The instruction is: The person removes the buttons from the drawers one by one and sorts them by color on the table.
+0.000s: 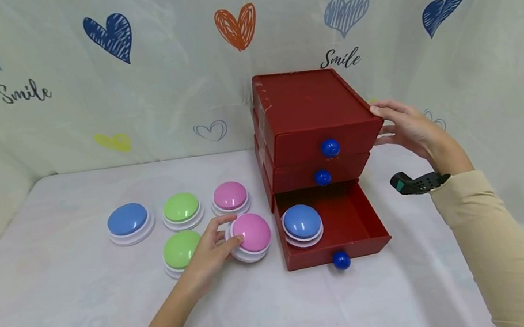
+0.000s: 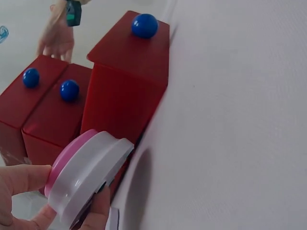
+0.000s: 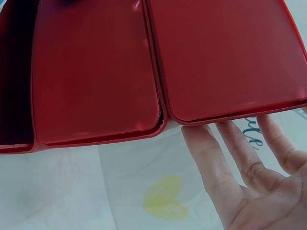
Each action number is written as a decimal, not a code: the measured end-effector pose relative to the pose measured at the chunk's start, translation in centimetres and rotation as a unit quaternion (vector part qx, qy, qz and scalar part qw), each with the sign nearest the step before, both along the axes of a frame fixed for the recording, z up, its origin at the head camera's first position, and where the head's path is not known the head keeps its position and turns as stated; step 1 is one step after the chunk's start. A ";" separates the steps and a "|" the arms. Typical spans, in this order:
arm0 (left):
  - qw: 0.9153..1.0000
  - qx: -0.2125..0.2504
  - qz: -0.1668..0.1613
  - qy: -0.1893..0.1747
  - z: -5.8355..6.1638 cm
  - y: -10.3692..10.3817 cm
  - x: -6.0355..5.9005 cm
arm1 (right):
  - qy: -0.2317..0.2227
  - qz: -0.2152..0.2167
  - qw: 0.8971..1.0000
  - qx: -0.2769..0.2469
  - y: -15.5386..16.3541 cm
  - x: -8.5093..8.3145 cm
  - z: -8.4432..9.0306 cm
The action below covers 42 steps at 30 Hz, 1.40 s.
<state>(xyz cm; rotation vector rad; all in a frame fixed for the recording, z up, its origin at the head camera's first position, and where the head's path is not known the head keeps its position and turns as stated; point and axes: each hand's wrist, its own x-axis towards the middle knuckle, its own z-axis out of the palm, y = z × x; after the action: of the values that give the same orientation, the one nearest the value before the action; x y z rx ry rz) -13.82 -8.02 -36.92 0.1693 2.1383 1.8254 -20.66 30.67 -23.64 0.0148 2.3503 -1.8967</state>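
My left hand point(image 1: 211, 249) pinches a pink push button point(image 1: 252, 233) with a white base, thumb on the dome side and fingers at the base. In the left wrist view the button point(image 2: 91, 167) is tilted and raised over its shadow on the table. Just right of it, the bottom drawer point(image 1: 352, 229) of a red drawer cabinet point(image 1: 311, 102) stands pulled out, with a blue push button point(image 1: 302, 222) at its left side. My right hand point(image 1: 405, 126) rests on the cabinet's upper right edge, its fingers point(image 3: 208, 153) fairly straight along the side.
Left of the cabinet on the white table point(image 1: 84, 317) stand a blue button point(image 1: 127, 219), a green button point(image 1: 181, 207), another pink button point(image 1: 230, 196) and a second green button point(image 1: 180, 250), partly behind my left hand. A heart-printed curtain point(image 1: 174, 85) hangs behind.
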 end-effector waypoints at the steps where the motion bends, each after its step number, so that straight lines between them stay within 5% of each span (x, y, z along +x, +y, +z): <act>1: 1.000 0.001 -0.003 0.001 0.0 -0.1 0.0 | -0.001 0.000 1.000 -0.001 0.0 0.0 0.0; 14: 1.000 -0.006 -0.014 -0.006 -0.9 -0.7 -0.4 | -0.007 -0.001 1.000 -0.009 0.1 0.0 0.1; 42: 0.982 -0.166 -0.029 0.081 0.4 0.2 1.0 | -0.010 -0.001 1.000 0.000 -0.1 0.0 0.2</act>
<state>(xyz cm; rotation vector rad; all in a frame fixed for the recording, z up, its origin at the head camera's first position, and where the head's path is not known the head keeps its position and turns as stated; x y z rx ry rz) -12.82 -7.86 -36.54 0.3040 2.4844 1.4399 -20.67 30.61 -23.49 0.0361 2.3373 -1.8886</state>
